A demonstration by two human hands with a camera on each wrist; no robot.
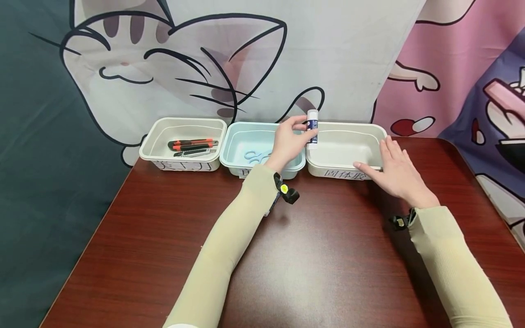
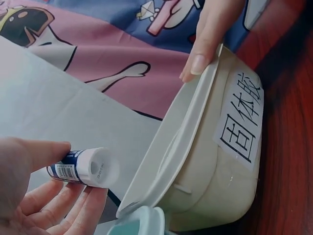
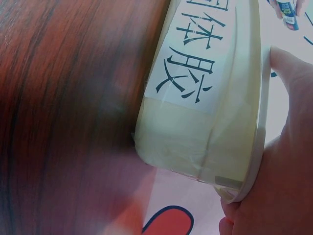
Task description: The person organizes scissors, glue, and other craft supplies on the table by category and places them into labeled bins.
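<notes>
My left hand [image 1: 289, 141] pinches a white and dark-blue glue stick [image 1: 312, 125] upright between thumb and fingers, over the left end of the right-hand cream bin [image 1: 348, 174]. In the left wrist view, the white end of the glue stick [image 2: 98, 167] faces the camera, apart from the bin's rim. My right hand [image 1: 395, 171] rests on that bin's front right corner, fingers straight along the right side and thumb on the front rim. A paper label with handwritten characters [image 3: 188, 54] is stuck on the bin's front.
Left of it stand a light-blue bin [image 1: 231, 157] with blue scissors [image 1: 256, 157] and a cream bin [image 1: 153, 146] with several utility knives [image 1: 193, 146]. A blue-and-white object [image 1: 271, 207] lies on the table [image 1: 311, 273], mostly hidden by my left arm. A printed cloth [image 1: 348, 59] hangs behind.
</notes>
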